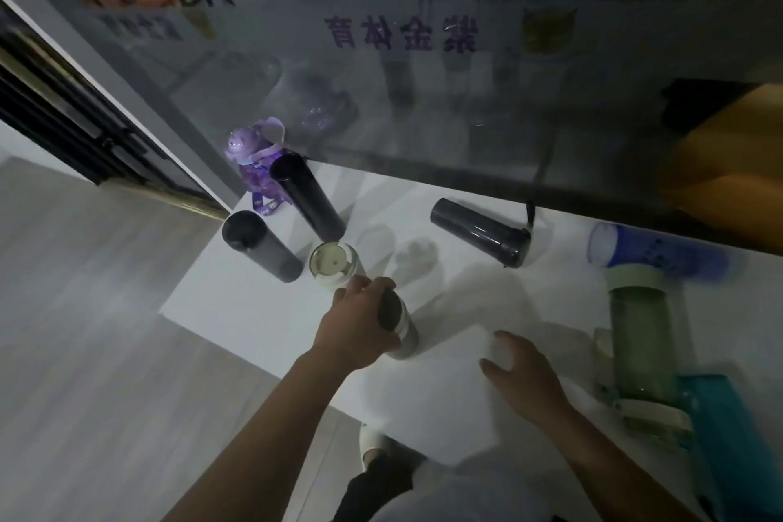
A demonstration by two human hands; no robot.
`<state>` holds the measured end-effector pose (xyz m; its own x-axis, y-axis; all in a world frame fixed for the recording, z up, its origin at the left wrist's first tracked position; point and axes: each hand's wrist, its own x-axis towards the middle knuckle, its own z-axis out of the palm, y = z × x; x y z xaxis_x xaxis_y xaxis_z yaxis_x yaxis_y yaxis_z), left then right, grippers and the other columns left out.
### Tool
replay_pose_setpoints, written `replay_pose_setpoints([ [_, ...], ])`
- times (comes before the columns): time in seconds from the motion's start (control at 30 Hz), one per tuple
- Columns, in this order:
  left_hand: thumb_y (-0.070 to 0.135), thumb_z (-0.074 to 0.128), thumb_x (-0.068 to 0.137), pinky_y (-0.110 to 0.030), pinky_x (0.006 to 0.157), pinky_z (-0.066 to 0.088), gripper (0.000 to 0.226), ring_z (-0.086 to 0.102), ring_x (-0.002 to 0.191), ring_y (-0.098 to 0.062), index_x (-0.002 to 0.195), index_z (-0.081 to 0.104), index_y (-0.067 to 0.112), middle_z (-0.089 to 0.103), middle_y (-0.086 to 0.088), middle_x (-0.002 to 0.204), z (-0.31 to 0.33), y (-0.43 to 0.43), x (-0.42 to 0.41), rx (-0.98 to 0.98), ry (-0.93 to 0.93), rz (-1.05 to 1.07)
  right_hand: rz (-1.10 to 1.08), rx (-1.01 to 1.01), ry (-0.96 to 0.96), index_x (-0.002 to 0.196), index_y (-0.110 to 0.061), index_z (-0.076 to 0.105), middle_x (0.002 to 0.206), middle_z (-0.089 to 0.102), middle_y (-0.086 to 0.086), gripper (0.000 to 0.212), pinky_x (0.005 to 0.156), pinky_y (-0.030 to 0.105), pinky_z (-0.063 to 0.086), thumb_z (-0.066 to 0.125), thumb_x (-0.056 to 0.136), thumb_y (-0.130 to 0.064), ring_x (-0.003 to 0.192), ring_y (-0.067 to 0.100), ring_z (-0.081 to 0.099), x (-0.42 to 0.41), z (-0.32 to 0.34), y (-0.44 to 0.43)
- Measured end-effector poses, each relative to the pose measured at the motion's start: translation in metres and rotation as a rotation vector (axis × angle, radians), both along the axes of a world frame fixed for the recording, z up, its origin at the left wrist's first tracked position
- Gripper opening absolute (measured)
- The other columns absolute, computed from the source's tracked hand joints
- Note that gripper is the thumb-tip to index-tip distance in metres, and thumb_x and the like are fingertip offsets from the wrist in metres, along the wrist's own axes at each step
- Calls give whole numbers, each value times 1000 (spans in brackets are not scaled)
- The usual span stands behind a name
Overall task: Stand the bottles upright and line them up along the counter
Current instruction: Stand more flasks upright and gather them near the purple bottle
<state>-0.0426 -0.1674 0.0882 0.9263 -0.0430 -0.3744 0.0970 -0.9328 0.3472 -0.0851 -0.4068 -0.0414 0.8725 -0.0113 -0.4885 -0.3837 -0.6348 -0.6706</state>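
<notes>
My left hand (360, 324) grips the dark cap of a grey bottle (404, 335) standing upright on the white counter (457, 403). My right hand (523, 373) hovers over the counter with fingers spread, holding nothing. Upright at the left stand a purple bottle (254, 165), two black bottles (307, 195) (260, 246) and a cream-lidded bottle (334, 265). A black bottle (481, 231) lies on its side near the glass. At the right lie a blue bottle (652, 252), a green bottle (642, 339) and a teal bottle (733, 441).
A glass wall (423, 76) with purple lettering runs along the counter's far edge. The counter's left corner (169, 309) drops off to a grey floor. My shoe (373, 445) shows under the near edge.
</notes>
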Motion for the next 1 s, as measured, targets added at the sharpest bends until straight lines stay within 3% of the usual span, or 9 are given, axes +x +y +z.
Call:
replay_pose_setpoints([
  [0.23, 19, 73, 75, -40, 101, 47, 88, 32, 132, -24, 145, 23, 39, 31, 5, 144, -1, 3, -7, -39, -19, -75, -90, -2, -76, 142, -18, 42, 145, 43, 11, 66, 100, 34, 39, 68, 83, -35, 130, 28, 44, 28, 18, -13],
  [0.37, 24, 77, 78, -35, 108, 41, 93, 30, 137, -22, 147, 18, 40, 24, 4, 151, -4, 8, -19, -220, -86, 10, -111, -71, -158, 140, -18, 42, 140, 46, 13, 73, 97, 40, 45, 74, 77, -37, 124, 32, 49, 82, 35, -25],
  [0.47, 31, 77, 79, -44, 114, 36, 92, 27, 141, -23, 148, 18, 38, 21, 4, 156, -8, 6, -35, -337, -184, 132, -29, -235, -211, 133, -22, 43, 133, 48, 14, 76, 94, 46, 47, 77, 69, -41, 116, 38, 51, 126, 41, -27],
  [0.6, 34, 73, 81, -49, 117, 28, 89, 14, 148, -26, 150, 17, 36, 10, 3, 162, -21, 3, -57, -210, -311, 111, 147, -498, -185, 141, -25, 29, 150, 28, 12, 84, 100, 52, 38, 76, 73, -34, 132, 39, 33, 169, 39, -23],
  [0.73, 35, 68, 83, -51, 120, 18, 95, 0, 150, -28, 152, 2, 38, -5, 8, 163, -30, 5, -70, -28, -280, 16, 205, -626, -143, 135, -20, 35, 143, 39, 11, 68, 100, 55, 38, 71, 78, -27, 126, 39, 41, 178, 18, -22],
  [0.87, 36, 62, 87, -50, 121, 11, 94, -9, 150, -28, 151, -8, 41, -17, 11, 161, -31, 7, -75, -1, -245, -3, 195, -627, -164, 134, -17, 38, 141, 38, 14, 67, 98, 52, 41, 73, 77, -29, 120, 39, 46, 176, 20, -16],
  [1.0, 36, 62, 87, -49, 122, 10, 91, -7, 150, -29, 151, -2, 40, -15, 11, 162, -31, 9, -72, -18, -250, -3, 180, -503, -248, 130, -19, 43, 136, 39, 14, 71, 97, 51, 43, 78, 69, -29, 115, 41, 49, 178, 44, -12],
])
